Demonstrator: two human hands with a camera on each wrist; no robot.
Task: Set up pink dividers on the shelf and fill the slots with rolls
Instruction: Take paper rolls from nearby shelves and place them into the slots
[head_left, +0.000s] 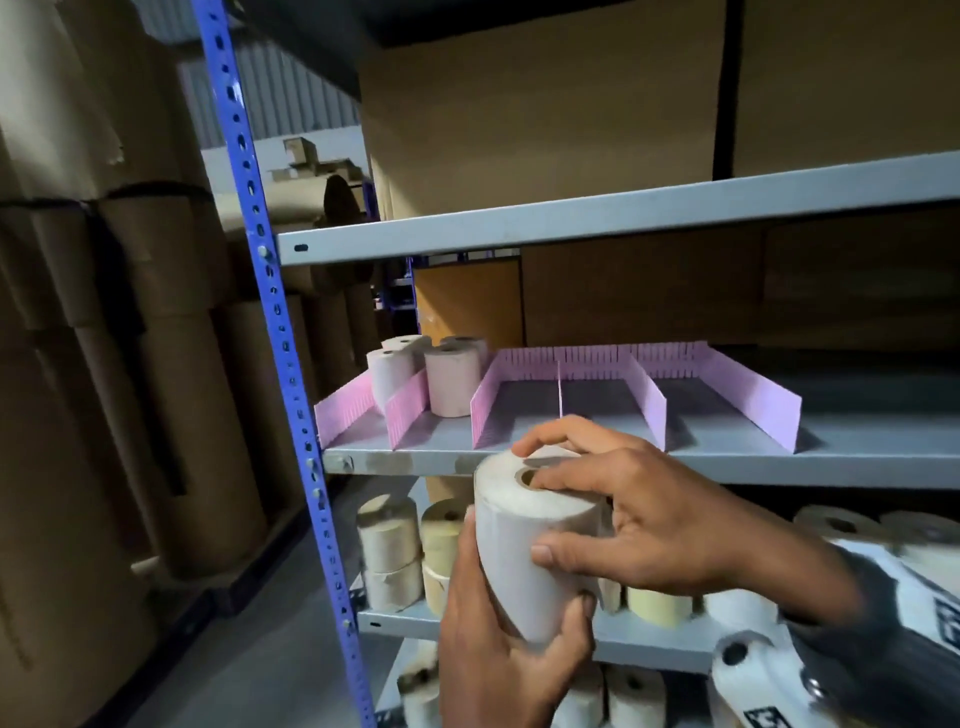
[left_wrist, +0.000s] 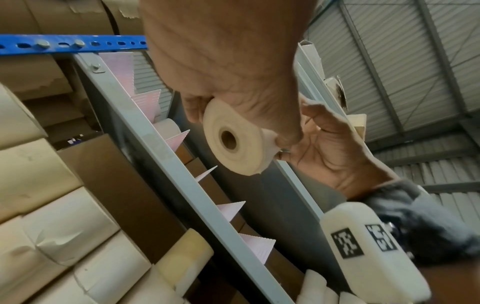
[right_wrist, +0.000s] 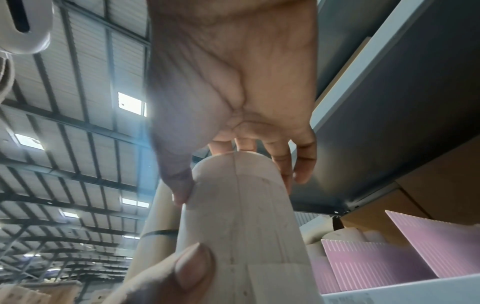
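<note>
I hold one white paper roll (head_left: 535, 545) upright in both hands, just below and in front of the grey middle shelf (head_left: 779, 467). My left hand (head_left: 498, 639) grips its lower part from underneath. My right hand (head_left: 639, 514) grips its top, fingers across the cored end and thumb on the side. Pink dividers (head_left: 649, 400) stand on the shelf and form several slots. Several rolls (head_left: 452, 379) stand at the back of the two leftmost slots. The other slots hold nothing. The left wrist view shows the roll's end (left_wrist: 236, 139); the right wrist view shows its side (right_wrist: 241, 216) near the dividers (right_wrist: 363, 265).
A blue perforated upright (head_left: 280, 332) frames the rack's left side. Lower shelves hold many beige rolls (head_left: 389, 540). Big brown wrapped rolls (head_left: 104, 364) fill the space to the left. Cardboard boxes (head_left: 545, 104) sit on the shelf above.
</note>
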